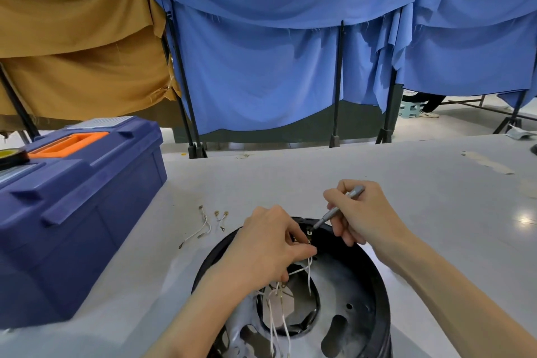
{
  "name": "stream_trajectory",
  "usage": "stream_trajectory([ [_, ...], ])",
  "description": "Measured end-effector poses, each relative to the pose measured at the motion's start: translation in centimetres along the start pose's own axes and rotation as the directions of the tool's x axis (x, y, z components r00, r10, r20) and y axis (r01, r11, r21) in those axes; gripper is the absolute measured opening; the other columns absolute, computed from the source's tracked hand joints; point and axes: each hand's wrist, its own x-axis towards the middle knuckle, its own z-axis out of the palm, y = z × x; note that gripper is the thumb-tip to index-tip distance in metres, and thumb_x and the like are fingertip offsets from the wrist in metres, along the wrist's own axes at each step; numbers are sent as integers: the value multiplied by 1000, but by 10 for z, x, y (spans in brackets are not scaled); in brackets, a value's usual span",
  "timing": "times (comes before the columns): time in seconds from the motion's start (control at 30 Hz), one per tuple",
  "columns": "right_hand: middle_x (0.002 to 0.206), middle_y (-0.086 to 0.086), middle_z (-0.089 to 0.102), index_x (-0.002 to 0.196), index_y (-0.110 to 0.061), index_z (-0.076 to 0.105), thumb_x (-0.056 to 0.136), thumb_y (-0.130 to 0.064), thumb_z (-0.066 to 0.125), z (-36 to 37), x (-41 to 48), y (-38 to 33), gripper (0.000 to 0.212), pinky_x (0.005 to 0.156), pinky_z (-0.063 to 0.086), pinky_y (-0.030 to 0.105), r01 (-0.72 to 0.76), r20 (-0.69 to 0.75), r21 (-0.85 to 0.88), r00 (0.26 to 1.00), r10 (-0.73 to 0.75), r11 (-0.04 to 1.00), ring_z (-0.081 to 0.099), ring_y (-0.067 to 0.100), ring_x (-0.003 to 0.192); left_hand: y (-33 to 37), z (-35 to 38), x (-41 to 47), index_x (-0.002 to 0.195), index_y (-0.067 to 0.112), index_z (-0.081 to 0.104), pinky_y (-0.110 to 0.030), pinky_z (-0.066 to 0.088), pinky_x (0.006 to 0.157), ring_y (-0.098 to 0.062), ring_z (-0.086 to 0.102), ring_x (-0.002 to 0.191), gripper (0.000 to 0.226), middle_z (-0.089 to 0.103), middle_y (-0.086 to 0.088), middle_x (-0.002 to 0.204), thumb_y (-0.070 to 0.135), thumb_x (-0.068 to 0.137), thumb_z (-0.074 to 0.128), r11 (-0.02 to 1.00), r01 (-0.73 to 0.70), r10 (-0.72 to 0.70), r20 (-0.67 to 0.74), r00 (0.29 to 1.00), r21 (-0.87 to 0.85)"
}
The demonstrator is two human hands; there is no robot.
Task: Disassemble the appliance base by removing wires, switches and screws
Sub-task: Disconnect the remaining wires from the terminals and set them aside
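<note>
**A:** Where is the appliance base (377, 285)?

**B:** Bottom centre of the frame, on the pale table (436, 197). It is a round black shell lying open side up, with a grey metal plate inside and a dark hole in the middle.

**A:** And the hands?

**B:** Both are at the far rim of the base. The left hand (267, 250) comes in from the lower left with its fingers curled, and the fingertips pinch the white wires (308, 273) just inside the rim. More of these wires trail down across the central hole.

**A:** The right one?

**B:** The right hand (360, 212) grips a slim grey screwdriver (324, 220) like a pen. The tool slants down to the left, and its tip meets a small metal terminal (309, 234) on the rim, just beside the left fingertips. I cannot tell whether the tip sits in a screw head.

**A:** Anything loose on the table?

**B:** Yes, left of the base and apart from it lie a few detached wires (200, 229) with metal ends, and near them two small connectors (220, 213).

**A:** What else?

**B:** A closed blue toolbox (81, 212) with an orange handle (68, 142) fills the left side, and a roll of tape (11, 155) sits on its lid at the frame edge. Behind the table, blue cloth (276, 67) hangs over black stands across the centre and right, with brown cloth (72, 52) at upper left.
</note>
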Motion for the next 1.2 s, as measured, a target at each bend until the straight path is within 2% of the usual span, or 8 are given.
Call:
stream_trajectory([
  [0.13, 37, 11, 51, 57, 0, 49, 86, -9, 63, -1, -7, 3, 34, 33, 30, 20, 96, -23, -83, 995, -98, 992, 34, 19, 26, -1, 8, 2, 81, 14, 72, -36, 60, 55, -17, 64, 39, 18, 62, 2, 44, 31, 81, 77, 999, 34, -34, -15, 999, -15],
  [0.27, 37, 13, 52, 50, -6, 39, 85, -7, 62, 3, -13, 8, 42, 38, 36, 18, 212, -85, -148, 970, -226, 966, 40, 21, 25, -1, 15, 5, 75, 12, 71, -34, 59, 53, -17, 62, 37, 19, 64, -5, 51, 29, 81, 75, 998, 56, -56, -79, 995, 5],
  [0.37, 37, 16, 51, 53, -2, 32, 86, -4, 59, 5, -13, 9, 43, 39, 36, 15, 254, -88, -178, 958, -273, 951, 44, 23, 25, -2, 21, 5, 77, 13, 68, -34, 59, 54, -19, 63, 38, 17, 65, -6, 59, 29, 83, 70, 996, 69, -63, -100, 993, 59],
  [0.57, 37, 11, 49, 51, -11, 30, 88, -5, 57, 8, -14, 10, 46, 38, 38, 36, 291, -59, -249, 947, -315, 924, 43, 22, 26, -3, 29, 6, 85, 4, 67, -23, 49, 39, -16, 57, 32, 21, 66, -9, 51, 24, 89, 64, 997, 76, -76, -87, 993, -1],
  [0.73, 36, 4, 49, 51, -16, 31, 91, -7, 58, 9, -16, 9, 49, 41, 41, 36, 336, -25, -295, 933, -358, 895, 44, 21, 27, -3, 33, 6, 83, 1, 66, -20, 42, 36, -18, 56, 32, 19, 66, -10, 51, 17, 90, 58, 994, 100, -104, -87, 991, -43],
  [0.97, 37, 4, 51, 52, -12, 35, 88, -13, 66, 8, -15, 8, 47, 40, 36, 18, 350, 55, -337, 934, -353, 874, 43, 12, 27, -4, 32, 8, 84, 3, 63, -19, 42, 36, -14, 53, 30, 15, 66, -10, 51, 16, 91, 59, 989, 107, -115, -78, 990, -104],
  [1.13, 36, 9, 49, 50, -10, 32, 81, 0, 58, 6, -9, 6, 42, 43, 42, 37, 278, 52, -271, 960, -274, 922, 40, 19, 28, -3, 32, 8, 79, 2, 63, -19, 40, 35, -14, 52, 28, 19, 63, -6, 46, 17, 90, 58, 990, 96, -103, -68, 992, -106],
  [1.2, 35, 11, 47, 49, -9, 32, 78, 2, 56, 5, -6, 6, 40, 43, 40, 36, 253, 49, -241, 967, -248, 937, 40, 20, 29, -3, 32, 7, 78, 1, 63, -18, 39, 34, -14, 52, 28, 21, 64, -7, 48, 17, 90, 57, 989, 93, -101, -66, 993, -113],
])
